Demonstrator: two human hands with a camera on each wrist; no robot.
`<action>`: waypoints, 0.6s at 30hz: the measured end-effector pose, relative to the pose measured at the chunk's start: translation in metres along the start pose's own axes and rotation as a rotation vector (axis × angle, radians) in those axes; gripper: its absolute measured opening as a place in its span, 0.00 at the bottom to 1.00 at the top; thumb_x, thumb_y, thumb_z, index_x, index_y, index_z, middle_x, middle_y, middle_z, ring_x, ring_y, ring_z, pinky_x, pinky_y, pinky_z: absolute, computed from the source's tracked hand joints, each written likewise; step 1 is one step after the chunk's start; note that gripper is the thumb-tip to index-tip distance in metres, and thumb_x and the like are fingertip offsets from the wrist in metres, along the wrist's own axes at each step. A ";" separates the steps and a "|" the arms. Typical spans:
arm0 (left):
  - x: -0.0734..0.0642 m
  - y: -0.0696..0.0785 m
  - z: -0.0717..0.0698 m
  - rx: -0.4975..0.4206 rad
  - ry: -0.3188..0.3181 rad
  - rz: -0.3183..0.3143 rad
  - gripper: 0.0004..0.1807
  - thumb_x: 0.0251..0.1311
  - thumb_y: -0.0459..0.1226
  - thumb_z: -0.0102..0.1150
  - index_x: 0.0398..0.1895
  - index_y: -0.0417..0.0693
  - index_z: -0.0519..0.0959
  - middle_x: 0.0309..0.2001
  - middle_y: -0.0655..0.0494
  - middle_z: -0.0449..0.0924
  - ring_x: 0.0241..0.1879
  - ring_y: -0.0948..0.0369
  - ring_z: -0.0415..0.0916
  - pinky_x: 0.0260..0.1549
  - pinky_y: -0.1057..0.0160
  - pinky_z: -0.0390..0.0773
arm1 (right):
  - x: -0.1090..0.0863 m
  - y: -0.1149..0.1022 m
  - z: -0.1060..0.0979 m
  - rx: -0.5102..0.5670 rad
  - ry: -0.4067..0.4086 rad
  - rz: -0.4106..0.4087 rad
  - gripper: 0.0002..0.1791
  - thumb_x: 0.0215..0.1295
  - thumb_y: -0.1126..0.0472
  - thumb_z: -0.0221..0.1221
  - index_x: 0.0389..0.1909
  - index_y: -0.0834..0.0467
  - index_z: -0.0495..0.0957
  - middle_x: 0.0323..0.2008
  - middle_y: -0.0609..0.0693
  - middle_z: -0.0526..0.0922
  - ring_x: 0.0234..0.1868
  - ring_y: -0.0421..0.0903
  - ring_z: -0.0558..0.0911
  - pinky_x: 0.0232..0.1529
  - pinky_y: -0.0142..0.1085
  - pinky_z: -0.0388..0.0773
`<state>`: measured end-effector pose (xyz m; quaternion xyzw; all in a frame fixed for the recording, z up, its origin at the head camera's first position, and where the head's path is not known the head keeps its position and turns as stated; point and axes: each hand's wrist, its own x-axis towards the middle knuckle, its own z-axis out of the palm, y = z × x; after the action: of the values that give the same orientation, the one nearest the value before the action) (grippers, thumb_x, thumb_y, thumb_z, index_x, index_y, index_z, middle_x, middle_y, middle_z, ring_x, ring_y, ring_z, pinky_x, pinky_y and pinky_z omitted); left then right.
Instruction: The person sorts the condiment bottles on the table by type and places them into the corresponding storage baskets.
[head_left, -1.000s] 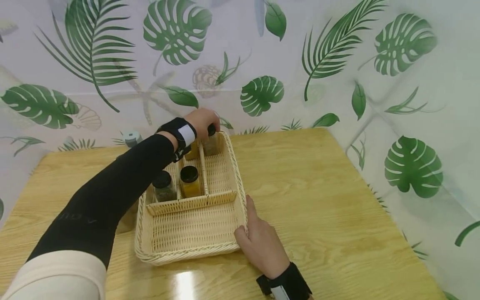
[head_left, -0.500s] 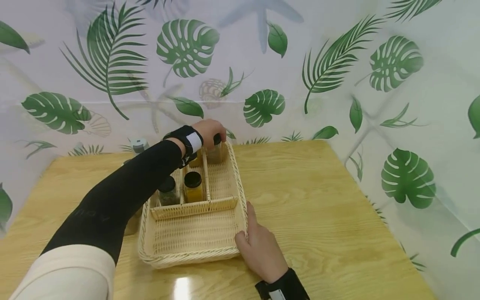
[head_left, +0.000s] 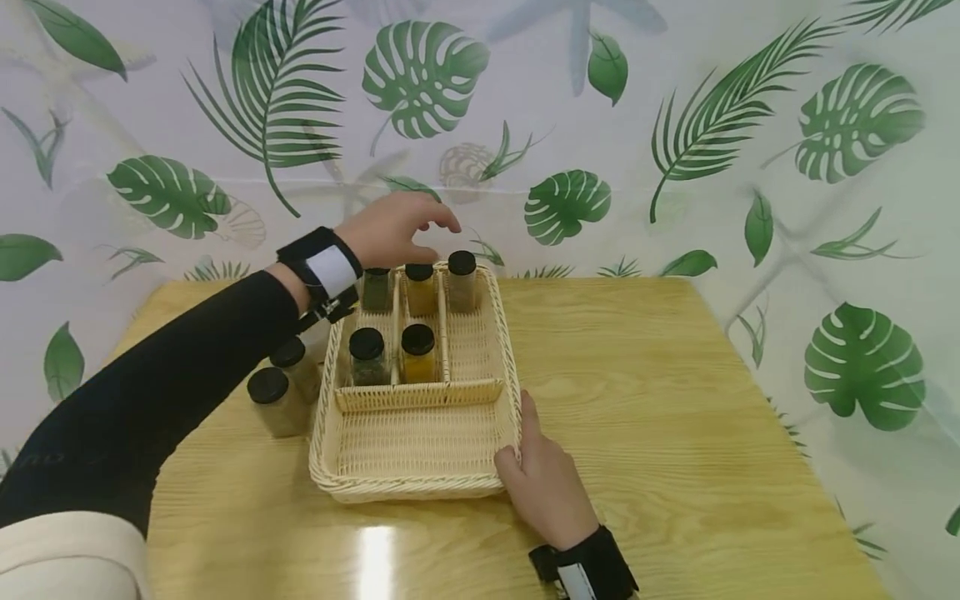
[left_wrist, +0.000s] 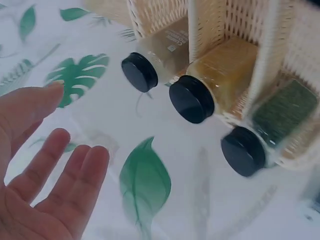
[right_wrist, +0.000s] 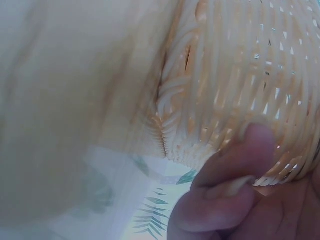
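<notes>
A wicker basket (head_left: 420, 442) with dividers stands on the table, holding several black-capped spice jars. My left hand (head_left: 393, 232) hovers above its back edge with nothing in it; in the left wrist view its fingers (left_wrist: 75, 185) are spread apart from the jars. The jar with grey-brown contents (head_left: 461, 285) stands in the back right compartment. To its left are a yellow spice jar (head_left: 421, 293) and a green herb jar (head_left: 377, 293). My right hand (head_left: 551, 487) grips the basket's right side, thumb at the rim and curled fingers against the outer weave (right_wrist: 250, 90).
Nearer in the same compartments stand a second green herb jar (head_left: 367, 358) and a second yellow jar (head_left: 417, 357). Outside the basket's left side, two black-capped jars (head_left: 275, 404) sit on the wooden table (head_left: 637, 400). A leaf-printed cloth (head_left: 570, 125) rises behind.
My left hand has let go of the jar at the back right and moved up and left, fingers opening. The right hand keeps its grip on the basket. The head view has shifted.
</notes>
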<state>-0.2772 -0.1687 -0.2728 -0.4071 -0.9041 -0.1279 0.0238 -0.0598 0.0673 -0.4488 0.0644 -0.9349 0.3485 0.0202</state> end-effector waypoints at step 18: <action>-0.183 -0.001 -0.018 -0.066 0.302 -0.101 0.21 0.53 0.37 0.68 0.53 0.50 0.78 0.49 0.58 0.77 0.42 0.62 0.72 0.30 0.63 0.78 | 0.004 -0.009 0.007 -0.011 -0.053 0.036 0.43 0.65 0.57 0.49 0.75 0.50 0.35 0.13 0.43 0.62 0.12 0.40 0.59 0.14 0.37 0.60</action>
<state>-0.1563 -0.3073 -0.2830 -0.3377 -0.9049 -0.2181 0.1396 -0.0624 0.0555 -0.4481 0.0570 -0.9380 0.3418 -0.0106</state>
